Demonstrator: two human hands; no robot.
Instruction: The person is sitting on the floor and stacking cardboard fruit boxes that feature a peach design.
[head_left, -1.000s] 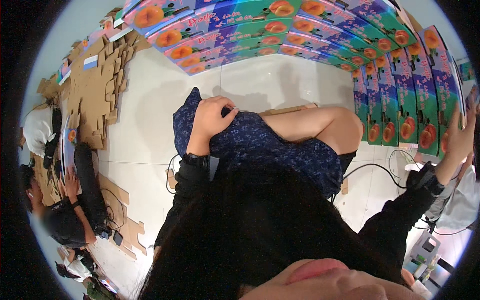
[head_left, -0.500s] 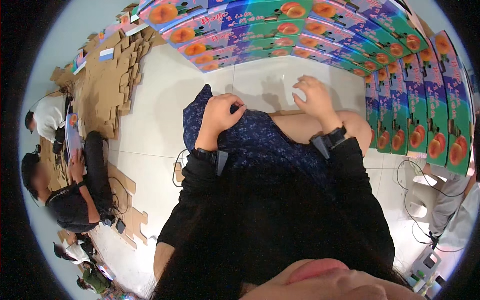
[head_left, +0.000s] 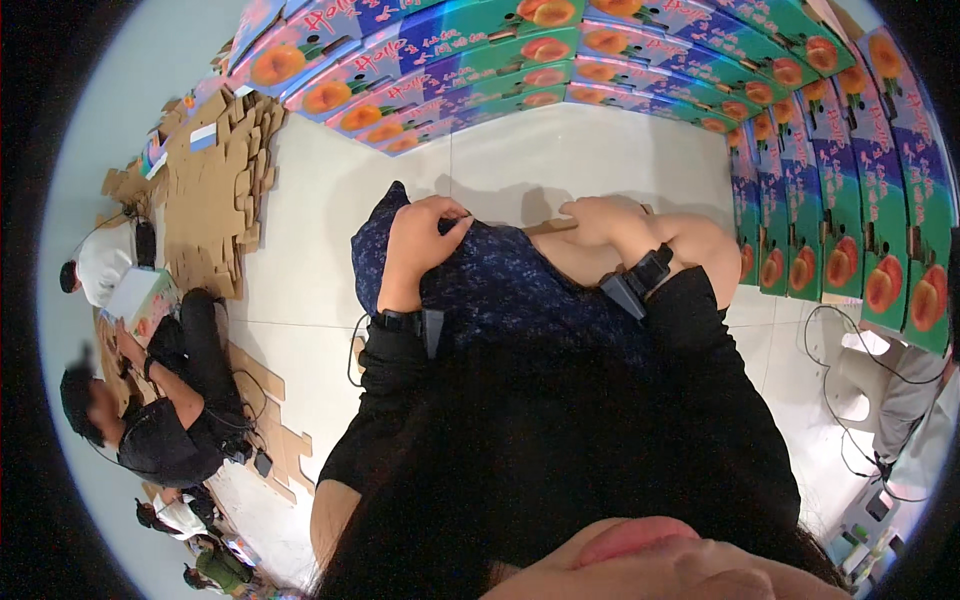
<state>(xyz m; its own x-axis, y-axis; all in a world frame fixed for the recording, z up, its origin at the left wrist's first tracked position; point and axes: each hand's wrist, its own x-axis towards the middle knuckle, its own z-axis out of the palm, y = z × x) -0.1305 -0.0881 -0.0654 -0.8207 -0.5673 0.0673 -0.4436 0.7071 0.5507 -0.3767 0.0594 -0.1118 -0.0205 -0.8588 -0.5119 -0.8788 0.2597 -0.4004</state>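
My left hand (head_left: 422, 240) rests on the dark blue patterned cloth (head_left: 490, 285) over my lap. Its fingers curl loosely, with a gap inside the curve of thumb and forefinger, and I see nothing in it. My right hand (head_left: 608, 222) lies over my bare leg (head_left: 700, 245), palm down and fingers stretched toward the left. Nothing shows in that hand; its fingertips partly blend with the skin behind. Each wrist wears a black band with a grey block on it.
Stacked printed peach cartons (head_left: 400, 60) stand ahead, and more cartons (head_left: 850, 215) rise on the right. Flattened brown cardboard (head_left: 210, 200) lies at far left. A co-worker (head_left: 165, 430) sits at the left near a carton (head_left: 145, 305). Thin cables (head_left: 835, 400) loop at right.
My right hand has come down from the air onto my leg, its fingers flattening. My left hand stays on the cloth, its finger gap narrower. The co-worker's carton has tilted.
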